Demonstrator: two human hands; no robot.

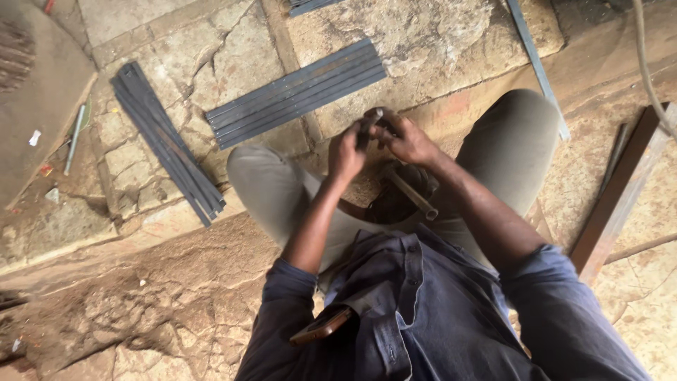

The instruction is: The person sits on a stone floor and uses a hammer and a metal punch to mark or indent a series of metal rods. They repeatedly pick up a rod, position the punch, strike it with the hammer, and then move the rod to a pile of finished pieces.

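We squat on stone floor. Left hand and right hand meet in middle, touching. Both hands closed around small dark metal piece, held between them above our knees. Metal pipe pokes out just below hands, toward 5 o'clock. Flat row of grey metal strips lies near, at 10 o'clock from hands. Second bundle of strips lies farther off at 9 o'clock. Phone sits in shirt pocket.

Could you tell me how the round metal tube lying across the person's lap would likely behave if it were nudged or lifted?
The metal tube is round, so it would probably roll off the knees if nudged. It looks like rigid steel, likely stiff and fairly heavy for its size. Its smooth grey surface may be somewhat slippery in a hand.
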